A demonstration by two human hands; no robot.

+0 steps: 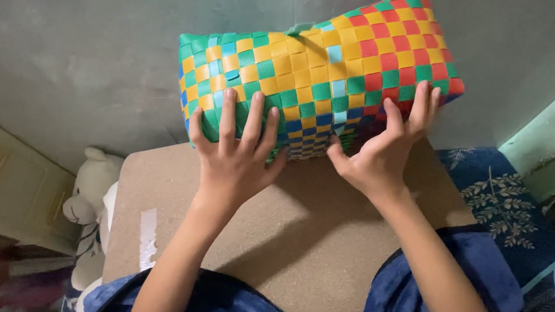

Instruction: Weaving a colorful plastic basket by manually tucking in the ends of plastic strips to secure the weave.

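Note:
A woven basket (313, 69) of green, yellow, red and blue plastic strips lies on its side at the far edge of a brown board (299, 233). My left hand (236, 151) presses flat against its near side at the left, fingers spread. My right hand (385, 149) rests on the near side at the right, fingers up along the red and blue weave, thumb pointing left. Both hands hold the basket between them against the board.
A grey wall (93, 51) rises behind the basket. A white stuffed toy (92, 197) sits left of the board. A blue floral fabric (509, 206) lies to the right, and blue cloth (409, 296) covers my lap in front.

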